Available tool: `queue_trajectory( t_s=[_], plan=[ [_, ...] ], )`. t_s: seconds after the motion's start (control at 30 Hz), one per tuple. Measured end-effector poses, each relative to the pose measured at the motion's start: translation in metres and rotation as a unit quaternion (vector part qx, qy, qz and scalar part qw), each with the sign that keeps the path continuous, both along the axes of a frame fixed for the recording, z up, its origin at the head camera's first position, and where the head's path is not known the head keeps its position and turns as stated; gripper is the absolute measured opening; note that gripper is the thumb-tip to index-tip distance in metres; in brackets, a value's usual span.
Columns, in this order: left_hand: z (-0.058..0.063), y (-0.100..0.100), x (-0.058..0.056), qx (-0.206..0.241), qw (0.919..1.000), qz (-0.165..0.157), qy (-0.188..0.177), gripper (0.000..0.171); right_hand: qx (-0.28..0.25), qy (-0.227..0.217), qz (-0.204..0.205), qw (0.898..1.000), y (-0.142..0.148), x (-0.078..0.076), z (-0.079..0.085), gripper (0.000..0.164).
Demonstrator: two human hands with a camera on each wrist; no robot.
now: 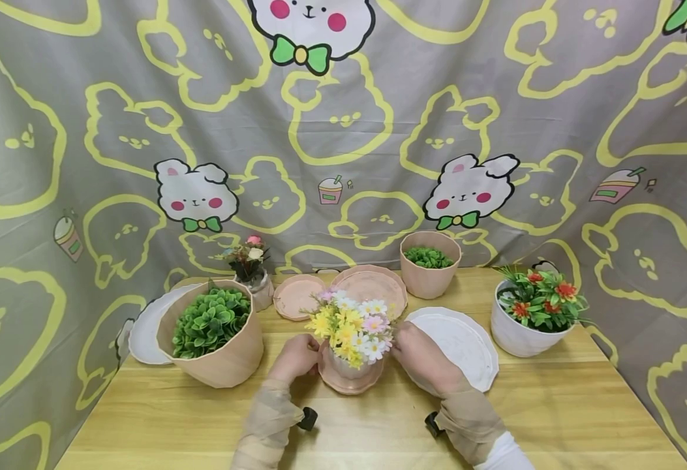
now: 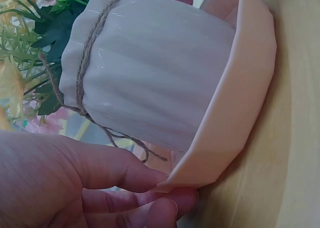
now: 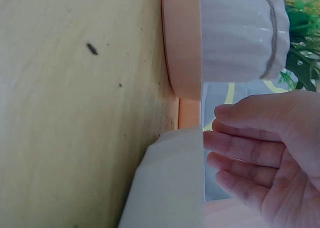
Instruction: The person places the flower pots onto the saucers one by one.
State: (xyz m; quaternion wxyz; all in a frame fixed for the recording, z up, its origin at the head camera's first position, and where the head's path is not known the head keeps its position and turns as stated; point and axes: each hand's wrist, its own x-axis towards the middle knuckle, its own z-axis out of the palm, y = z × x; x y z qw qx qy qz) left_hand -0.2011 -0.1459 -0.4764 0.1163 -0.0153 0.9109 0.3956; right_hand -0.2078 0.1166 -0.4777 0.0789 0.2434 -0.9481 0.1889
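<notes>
A glossy white flowerpot (image 2: 155, 63) with twine tied below its wavy rim holds yellow, white and pink daisies (image 1: 351, 326). It stands in a small pink saucer (image 1: 349, 386) at the middle of the table. My left hand (image 1: 297, 358) pinches the saucer's rim between thumb and fingers, as the left wrist view shows. On the other side, my right hand (image 3: 280, 153) has its fingers loosely extended and holds nothing. Its fingertips are just apart from the pot and saucer, over the edge of a white plate (image 1: 466, 339).
Left stands a big pink pot (image 1: 226, 359) of green leaves, overlapping another white plate (image 1: 143, 333). Behind are a small rose pot (image 1: 261, 292), two pink saucers (image 1: 296, 297) and a pink pot (image 1: 430, 277). A white pot (image 1: 519, 333) with red flowers stands right. Patterned cloth (image 1: 343, 137) encloses the table.
</notes>
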Motion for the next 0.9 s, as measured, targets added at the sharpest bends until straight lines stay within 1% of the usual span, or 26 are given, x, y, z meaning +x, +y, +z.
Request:
queue_trajectory(
  t_s=[0.03,0.1,0.2,0.37,0.47,0.53,0.63,0.77,0.9],
  plan=[
    [0.0,-0.002,0.0,-0.003,1.0,0.003,0.0,0.013,0.004,-0.004,-0.002,1.0,0.0,-0.001,0.0,0.017],
    [0.002,-0.006,0.0,-0.007,0.9999,0.009,0.002,0.013,0.002,-0.01,0.0,1.0,-0.001,-0.002,0.001,0.017],
    [0.004,-0.011,0.0,-0.01,0.9997,0.02,0.004,0.013,-0.01,-0.018,0.003,1.0,-0.001,-0.004,0.001,0.005],
    [0.005,-0.02,0.0,-0.004,0.9994,0.035,0.003,0.01,-0.018,-0.039,-0.002,0.999,-0.001,-0.004,0.002,0.014],
    [0.006,-0.024,0.001,0.0,0.9991,0.041,-0.001,0.007,-0.019,-0.041,-0.006,0.999,0.0,-0.004,0.003,0.016],
    [0.009,-0.026,0.002,-0.004,0.9989,0.047,-0.002,0.006,-0.02,-0.038,-0.007,0.999,0.001,-0.004,0.003,0.016],
    [0.013,-0.028,0.004,-0.015,0.9983,0.056,-0.002,0.005,-0.025,-0.039,-0.008,0.999,0.002,-0.004,0.004,0.018],
    [0.016,-0.029,0.005,-0.038,0.9973,0.062,0.005,0.002,-0.028,-0.035,-0.006,0.999,0.003,-0.004,0.005,0.018],
    [0.019,-0.031,0.007,-0.064,0.9958,0.063,0.017,0.014,-0.024,-0.025,-0.001,0.999,0.004,-0.005,0.006,0.016]
  ],
)
